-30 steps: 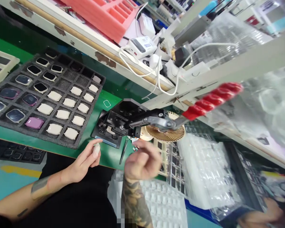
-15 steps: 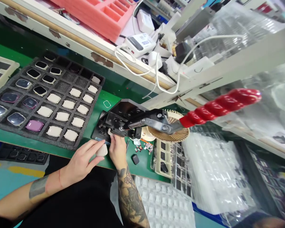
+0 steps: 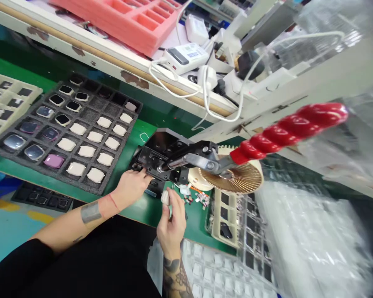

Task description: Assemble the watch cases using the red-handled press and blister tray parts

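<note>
Fingers [image 3: 175,211] on the right hand [image 3: 171,231] are pinching a cream piece [image 3: 165,198]. Left hand [image 3: 131,187] is lying spread on a black press [image 3: 161,155], 2 o'clock.

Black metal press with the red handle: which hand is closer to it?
Left hand is nearer, its fingers on the edge of the black metal press. The right hand is farther, below the press, pinching a cream piece.
</note>
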`<state>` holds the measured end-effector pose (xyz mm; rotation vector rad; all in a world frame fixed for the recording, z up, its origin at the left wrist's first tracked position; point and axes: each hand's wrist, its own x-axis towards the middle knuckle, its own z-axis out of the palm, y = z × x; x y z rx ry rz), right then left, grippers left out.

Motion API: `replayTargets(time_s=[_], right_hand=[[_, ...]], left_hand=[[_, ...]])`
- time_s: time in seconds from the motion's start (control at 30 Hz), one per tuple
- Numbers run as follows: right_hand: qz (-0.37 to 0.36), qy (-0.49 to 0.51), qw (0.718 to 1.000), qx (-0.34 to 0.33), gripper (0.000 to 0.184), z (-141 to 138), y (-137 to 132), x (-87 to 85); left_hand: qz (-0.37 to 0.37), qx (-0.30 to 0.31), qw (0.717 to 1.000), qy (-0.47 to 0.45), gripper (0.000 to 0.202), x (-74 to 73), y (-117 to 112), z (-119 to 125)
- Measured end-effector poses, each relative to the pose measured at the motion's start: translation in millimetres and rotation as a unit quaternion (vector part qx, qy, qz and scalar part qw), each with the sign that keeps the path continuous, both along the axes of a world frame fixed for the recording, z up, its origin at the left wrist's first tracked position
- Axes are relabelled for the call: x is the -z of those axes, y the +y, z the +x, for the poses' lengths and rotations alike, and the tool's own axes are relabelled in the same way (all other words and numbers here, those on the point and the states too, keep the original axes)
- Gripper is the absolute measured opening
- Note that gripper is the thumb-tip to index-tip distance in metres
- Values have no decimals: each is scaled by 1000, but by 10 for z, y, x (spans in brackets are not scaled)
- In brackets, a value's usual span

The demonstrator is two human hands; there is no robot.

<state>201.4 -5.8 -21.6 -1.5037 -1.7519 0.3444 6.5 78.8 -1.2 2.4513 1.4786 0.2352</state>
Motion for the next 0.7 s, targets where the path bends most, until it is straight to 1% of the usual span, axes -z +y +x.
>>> replayTargets(time_s=[0.1, 0.17, 0.23, 0.27, 0.3, 0.33, 0.37, 0.4, 0.43, 0.47, 0.5, 0.53, 0.57, 0.6, 0.63, 0.7], right_hand=[[13, 0, 1000, -9, 54, 11, -29, 64], [29, 2, 999, -21, 55, 2, -19, 86], [48, 3, 998, -36, 56, -18, 9, 71], [57, 2, 997, -44, 56, -33, 27, 51], [64, -1, 997, -52, 57, -51, 47, 27], [71, -5, 996, -59, 59, -73, 67, 1], [80, -10, 995, -67, 60, -100, 87, -23], [89, -15, 993, -76, 61, -135, 106, -42], [97, -20, 991, -87, 63, -179, 124, -55], [106, -24, 989, -102, 63, -233, 141, -63], [114, -29, 986, -120, 64, -296, 156, -68], [121, -33, 982, -141, 64, -367, 169, -74], [127, -39, 977, -165, 64, -440, 181, -84], [132, -44, 972, -189, 64, -510, 194, -102], [137, -52, 965, -216, 63, -568, 212, -133], [144, -76, 952, -260, 60, -622, 280, -242]], left_hand=[[8, 0, 999, 37, 33, -13, -107, 24], [25, -10, 997, 77, 44, 9, -201, 54], [39, -17, 994, 101, 56, 34, -291, 68], [40, -17, 995, 93, 59, 37, -334, 61], [35, -16, 997, 63, 60, 29, -378, 43], [28, -20, 999, 7, 59, 9, -424, 12], [15, -30, 997, -75, 56, -22, -473, -28], [-9, -42, 983, -176, 52, -60, -526, -76], [-45, -55, 955, -287, 46, -101, -581, -127], [-91, -69, 913, -391, 40, -140, -633, -180], [-137, -85, 868, -470, 34, -173, -680, -232], [-172, -103, 831, -519, 30, -197, -720, -281], [-195, -124, 809, -540, 27, -213, -753, -329], [-204, -148, 801, -544, 25, -221, -780, -376], [-203, -171, 800, -538, 24, -226, -802, -426], [-214, -191, 795, -534, 26, -242, -840, -541]])
